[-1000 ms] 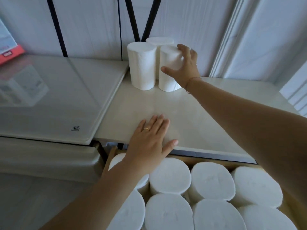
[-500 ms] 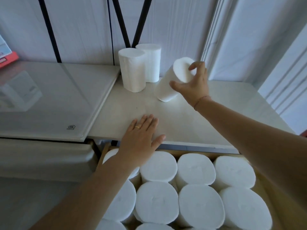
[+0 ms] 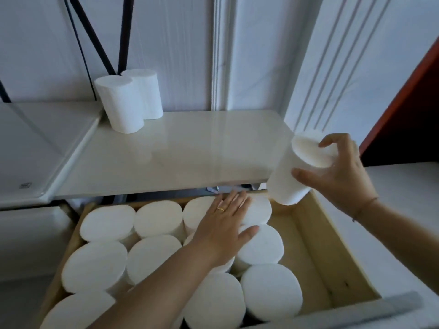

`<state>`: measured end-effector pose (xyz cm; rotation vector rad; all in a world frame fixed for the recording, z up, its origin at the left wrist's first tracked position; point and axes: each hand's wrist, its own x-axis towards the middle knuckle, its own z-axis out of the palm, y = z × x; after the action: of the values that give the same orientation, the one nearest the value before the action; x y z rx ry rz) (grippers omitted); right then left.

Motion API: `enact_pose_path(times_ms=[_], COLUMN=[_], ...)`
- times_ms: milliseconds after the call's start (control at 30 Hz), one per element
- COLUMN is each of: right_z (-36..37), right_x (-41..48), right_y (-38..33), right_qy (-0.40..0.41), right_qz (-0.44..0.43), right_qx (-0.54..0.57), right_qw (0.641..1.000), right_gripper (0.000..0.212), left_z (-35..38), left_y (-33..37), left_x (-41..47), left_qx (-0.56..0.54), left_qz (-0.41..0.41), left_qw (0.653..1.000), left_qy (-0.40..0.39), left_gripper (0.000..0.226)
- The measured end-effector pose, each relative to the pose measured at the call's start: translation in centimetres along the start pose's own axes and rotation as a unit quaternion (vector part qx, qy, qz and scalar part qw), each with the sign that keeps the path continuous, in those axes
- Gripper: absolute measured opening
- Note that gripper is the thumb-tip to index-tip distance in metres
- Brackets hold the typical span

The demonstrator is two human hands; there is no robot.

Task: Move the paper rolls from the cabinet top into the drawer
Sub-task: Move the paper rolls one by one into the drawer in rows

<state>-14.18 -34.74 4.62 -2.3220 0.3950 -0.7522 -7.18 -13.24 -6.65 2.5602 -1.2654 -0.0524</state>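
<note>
My right hand [image 3: 342, 172] grips a white paper roll [image 3: 288, 176], tilted, in the air over the back right corner of the open wooden drawer [image 3: 316, 248]. Several white rolls [image 3: 152, 255] stand packed upright in the drawer's left and middle. My left hand [image 3: 222, 224] lies flat with straight fingers on the tops of the back-row rolls. Two more rolls [image 3: 123, 105] stand upright at the back left of the pale cabinet top [image 3: 190, 155].
A bare strip of the drawer floor [image 3: 308, 269] shows along its right wall. A glass-topped surface [image 3: 35, 148] adjoins the cabinet on the left. Black rods [image 3: 123, 34] lean on the white wall behind. A dark red panel [image 3: 403, 98] stands at the right.
My right hand lifted one roll off the cabinet top and carried it right and down over the drawer. My left hand slid from the cabinet top onto the rolls in the drawer.
</note>
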Motion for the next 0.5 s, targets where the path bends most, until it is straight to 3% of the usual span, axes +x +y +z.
enact_pose_path(times_ms=[333,500], right_z=[-0.1,3.1], right_x=[-3.2,-4.1], right_y=[1.1,3.4], right_qy=[0.022,-0.018], right_qz=[-0.004,0.083], right_qx=[-0.068,-0.094], right_qw=[0.997,0.992], right_gripper=[0.066,0.066], left_z=[1.3,1.2], left_y=[0.7,0.7], left_x=[-0.7,-0.5], left_qx=[0.029,0.036], left_qz=[0.0,-0.012], left_qw=[1.0,0.999], left_qy=[-0.009,-0.018], left_gripper=[0.064,0.064])
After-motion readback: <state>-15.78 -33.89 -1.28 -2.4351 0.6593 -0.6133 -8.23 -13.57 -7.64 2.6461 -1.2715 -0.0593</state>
